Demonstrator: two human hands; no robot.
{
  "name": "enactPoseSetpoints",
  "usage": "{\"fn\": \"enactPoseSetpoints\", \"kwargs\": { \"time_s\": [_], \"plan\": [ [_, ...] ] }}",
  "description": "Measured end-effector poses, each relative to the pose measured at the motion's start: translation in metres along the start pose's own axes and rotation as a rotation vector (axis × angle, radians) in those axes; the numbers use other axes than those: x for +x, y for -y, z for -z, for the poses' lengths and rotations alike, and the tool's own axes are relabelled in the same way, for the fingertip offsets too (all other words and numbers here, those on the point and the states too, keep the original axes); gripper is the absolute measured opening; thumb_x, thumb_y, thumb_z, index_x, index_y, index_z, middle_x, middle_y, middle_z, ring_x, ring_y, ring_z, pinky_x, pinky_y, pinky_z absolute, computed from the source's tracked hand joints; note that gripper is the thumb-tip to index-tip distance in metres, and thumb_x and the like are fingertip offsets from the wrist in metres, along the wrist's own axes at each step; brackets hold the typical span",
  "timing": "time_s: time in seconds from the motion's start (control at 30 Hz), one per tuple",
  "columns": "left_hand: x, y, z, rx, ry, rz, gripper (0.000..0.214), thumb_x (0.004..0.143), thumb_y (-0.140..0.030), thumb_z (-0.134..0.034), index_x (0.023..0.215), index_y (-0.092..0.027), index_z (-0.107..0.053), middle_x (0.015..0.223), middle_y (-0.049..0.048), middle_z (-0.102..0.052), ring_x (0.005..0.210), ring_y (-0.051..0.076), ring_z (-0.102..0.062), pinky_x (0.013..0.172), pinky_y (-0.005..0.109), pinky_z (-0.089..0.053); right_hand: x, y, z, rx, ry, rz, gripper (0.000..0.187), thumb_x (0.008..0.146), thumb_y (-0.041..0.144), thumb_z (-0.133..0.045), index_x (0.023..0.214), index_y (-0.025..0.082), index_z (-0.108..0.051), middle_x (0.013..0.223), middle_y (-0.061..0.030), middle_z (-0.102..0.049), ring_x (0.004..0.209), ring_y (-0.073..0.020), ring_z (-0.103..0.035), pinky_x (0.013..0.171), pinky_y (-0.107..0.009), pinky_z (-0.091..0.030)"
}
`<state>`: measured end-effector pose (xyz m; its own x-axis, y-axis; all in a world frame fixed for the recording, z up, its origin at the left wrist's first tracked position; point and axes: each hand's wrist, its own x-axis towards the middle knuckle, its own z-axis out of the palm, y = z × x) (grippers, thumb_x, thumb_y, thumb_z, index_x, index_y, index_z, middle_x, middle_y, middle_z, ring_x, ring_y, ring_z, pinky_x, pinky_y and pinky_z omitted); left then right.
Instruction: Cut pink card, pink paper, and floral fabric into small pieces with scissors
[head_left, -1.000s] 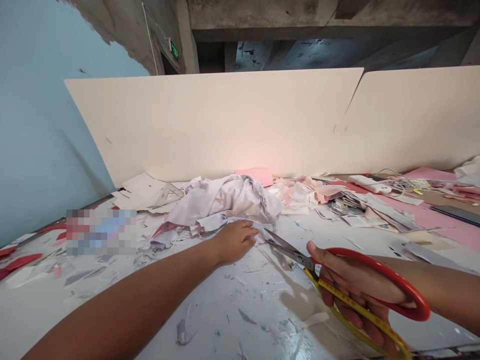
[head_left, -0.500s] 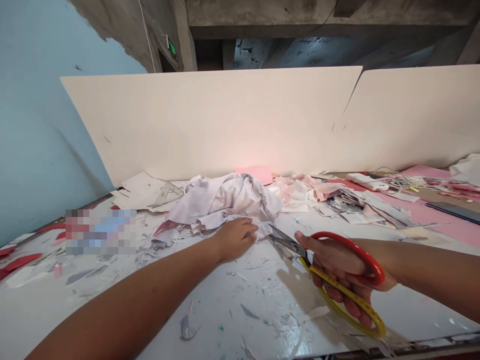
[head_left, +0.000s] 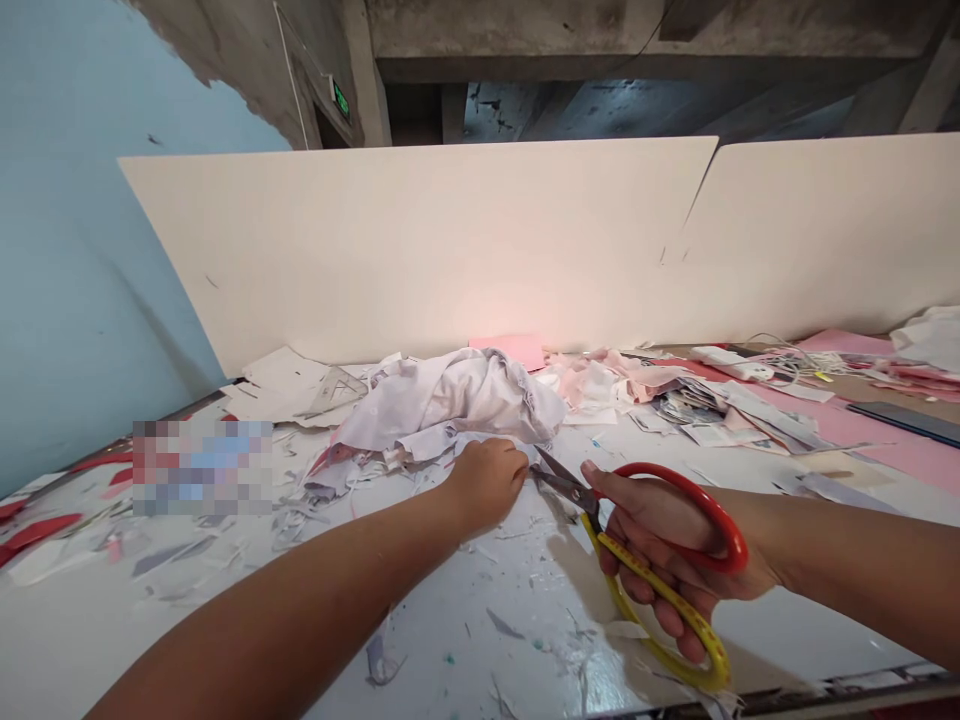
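I've got R grip [head_left: 660, 545] closed round scissors [head_left: 570, 487], red/yellow handles, blades slightly apart, tips aimed up-left, just beside L grip [head_left: 486, 487]. L sits on edge of crumpled white cloth [head_left: 442, 405], can't tell if pinching. Cloth lies left of blades, on scrap-strewn worktop [head_left: 420, 640]. Behind: pink sheet [head_left: 506, 350], cream board [head_left: 420, 240].
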<state>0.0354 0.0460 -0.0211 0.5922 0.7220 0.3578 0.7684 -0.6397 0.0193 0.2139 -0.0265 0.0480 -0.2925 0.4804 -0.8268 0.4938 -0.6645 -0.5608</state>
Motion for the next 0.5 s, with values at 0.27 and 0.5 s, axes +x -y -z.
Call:
{"fn": "enactPoseSetpoints", "kwargs": {
  "time_s": [0.27, 0.5],
  "plan": [
    [-0.005, -0.0017, 0.0059, 0.143, -0.138, -0.108, 0.022, 0.083, -0.02, -0.032, 0.07, -0.017, -0.05, 0.072, 0.003, -0.053, 0.069, 0.015, -0.048, 0.062, 0.031, -0.031, -0.002, -0.0016, -0.0019, 0.056, 0.074, 0.055, 0.077, 0.066, 0.075, 0.001, 0.068, 0.015, -0.046, 0.053, -0.0002, -0.045, 0.041, -0.0136, -0.051, 0.035, -0.026, -0.042],
    [-0.005, -0.0022, 0.0058, 0.174, -0.153, -0.135, 0.022, 0.084, -0.019, -0.032, 0.069, -0.017, -0.048, 0.071, 0.0026, -0.051, 0.068, 0.014, -0.048, 0.061, 0.031, -0.03, -0.0005, -0.0039, -0.0076, 0.169, 0.124, 0.1, 0.073, 0.067, 0.076, -0.007, 0.07, 0.015, -0.046, 0.052, 0.0005, -0.045, 0.039, -0.0112, -0.048, 0.037, -0.025, -0.043]
  ]
}}
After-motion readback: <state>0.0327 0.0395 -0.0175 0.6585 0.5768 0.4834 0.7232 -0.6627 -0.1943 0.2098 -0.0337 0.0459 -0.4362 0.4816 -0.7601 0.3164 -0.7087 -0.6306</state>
